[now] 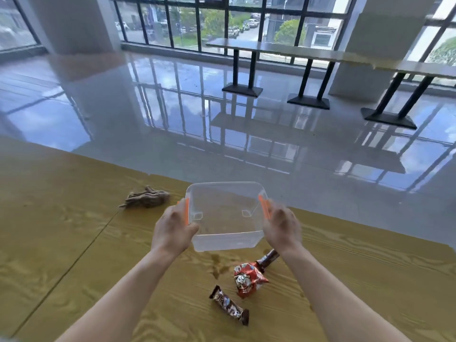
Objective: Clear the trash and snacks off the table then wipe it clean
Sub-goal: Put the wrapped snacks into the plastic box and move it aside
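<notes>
Wooden table (74,243), clear box (225,218) — between both hands' grip

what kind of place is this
Probably a canteen or break room: long tables on black pedestal legs stand by big grid windows, over a glossy tiled floor, with snack wrappers on the wooden table.

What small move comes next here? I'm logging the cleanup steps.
Probably set the clear container, held empty by both hands, down beside the snack packets, so one hand is free to load them.
</notes>
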